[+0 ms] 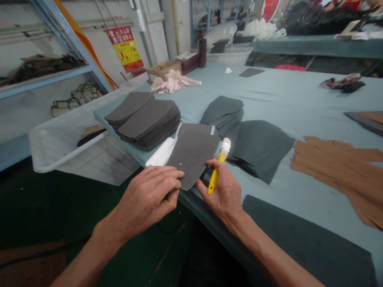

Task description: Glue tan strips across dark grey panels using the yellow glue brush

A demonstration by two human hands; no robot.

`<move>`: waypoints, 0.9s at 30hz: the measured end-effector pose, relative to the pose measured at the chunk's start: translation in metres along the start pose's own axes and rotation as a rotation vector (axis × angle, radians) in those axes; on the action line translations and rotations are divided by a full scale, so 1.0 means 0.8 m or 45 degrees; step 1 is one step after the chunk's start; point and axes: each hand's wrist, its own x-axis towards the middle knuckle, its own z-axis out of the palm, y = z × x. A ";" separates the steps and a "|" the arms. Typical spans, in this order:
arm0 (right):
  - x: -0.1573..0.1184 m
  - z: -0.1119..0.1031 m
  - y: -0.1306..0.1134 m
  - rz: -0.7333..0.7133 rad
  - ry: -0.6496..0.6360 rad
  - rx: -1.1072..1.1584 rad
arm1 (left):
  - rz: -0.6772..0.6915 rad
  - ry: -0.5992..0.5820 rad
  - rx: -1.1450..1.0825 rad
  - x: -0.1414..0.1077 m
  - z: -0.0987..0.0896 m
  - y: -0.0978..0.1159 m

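My left hand (155,191) pinches the near left corner of a dark grey cut panel (194,155). Thumb and fingertips of my right hand (223,191) touch the panel's right edge. That same hand grips a yellow-handled brush (214,179), bristles upward and coated in something white. Under the held panel lies another grey piece, with white smears along its side edges. A white strip (161,153) shows just left of the panel. Stacked grey panels (149,119) lie beyond my left hand; darker green-grey pieces (260,145) are fanned out beyond my right.
Brown cut pieces (335,167) lie on the right of the blue-covered table (302,99). A large dark sheet (305,235) rests along the near edge. On the left stand a white plastic bin (74,153) and a shelf (44,81). A pale cloth (173,81) lies farther back.
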 end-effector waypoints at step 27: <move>-0.001 -0.028 -0.002 -0.059 0.166 0.121 | -0.822 0.701 0.168 -0.038 -0.010 0.046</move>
